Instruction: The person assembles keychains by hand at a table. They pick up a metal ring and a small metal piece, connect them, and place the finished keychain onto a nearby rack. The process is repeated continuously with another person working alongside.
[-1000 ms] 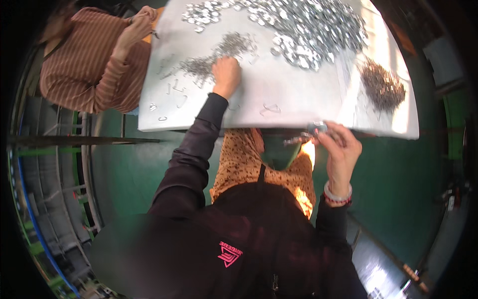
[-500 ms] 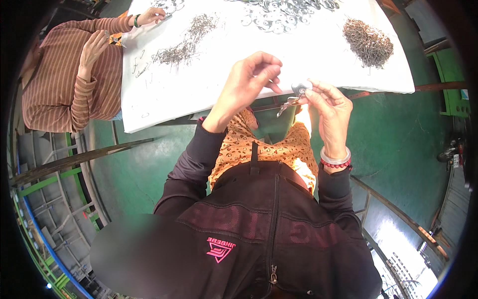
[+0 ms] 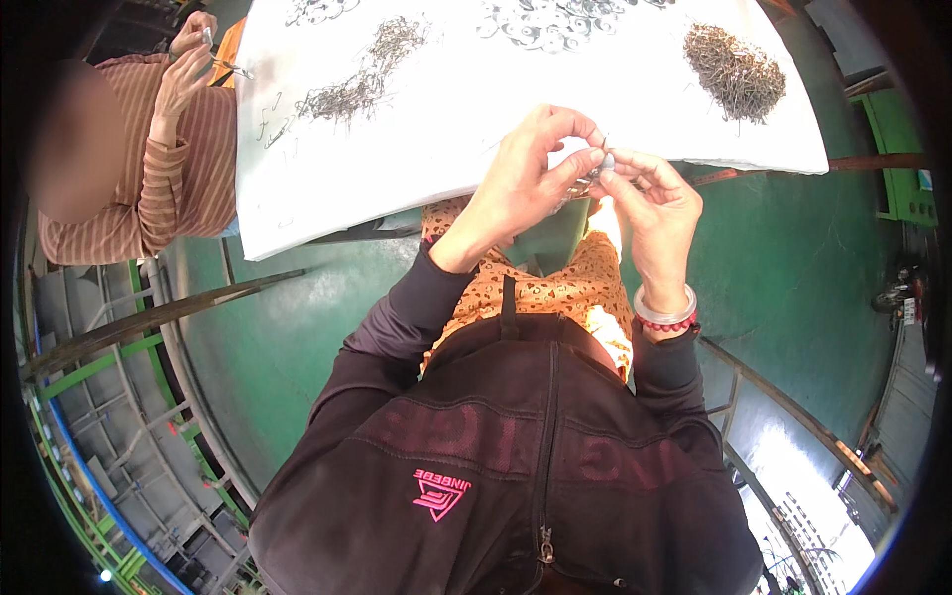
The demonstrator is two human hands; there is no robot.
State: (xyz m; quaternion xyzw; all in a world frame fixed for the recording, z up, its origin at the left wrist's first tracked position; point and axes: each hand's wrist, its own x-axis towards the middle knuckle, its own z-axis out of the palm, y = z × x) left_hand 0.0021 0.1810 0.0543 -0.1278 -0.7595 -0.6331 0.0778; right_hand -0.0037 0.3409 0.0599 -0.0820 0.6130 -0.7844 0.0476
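Note:
Over the near edge of the white table (image 3: 446, 164), my two hands meet at the fingertips. My right hand (image 3: 654, 208), with a pale bangle and a red beaded bracelet at its wrist, is closed on a small round metal disc (image 3: 607, 162). Bent metal pieces show below the disc, partly covered by fingers. My left hand (image 3: 531, 174) pinches thumb and finger together against the disc; a thin wire tip sticks up there, and what exactly it grips is hidden.
On the table lie a pile of metal discs (image 3: 550, 22), a strewn heap of thin wire pieces (image 3: 352, 84) and a denser brownish heap (image 3: 736, 74). At the left, a co-worker in a striped top (image 3: 193, 159) holds a small plier-like tool (image 3: 233, 67).
My left hand has moved right and closed in on the disc in my right hand. The co-worker's far hand has drawn back from the table toward their other hand.

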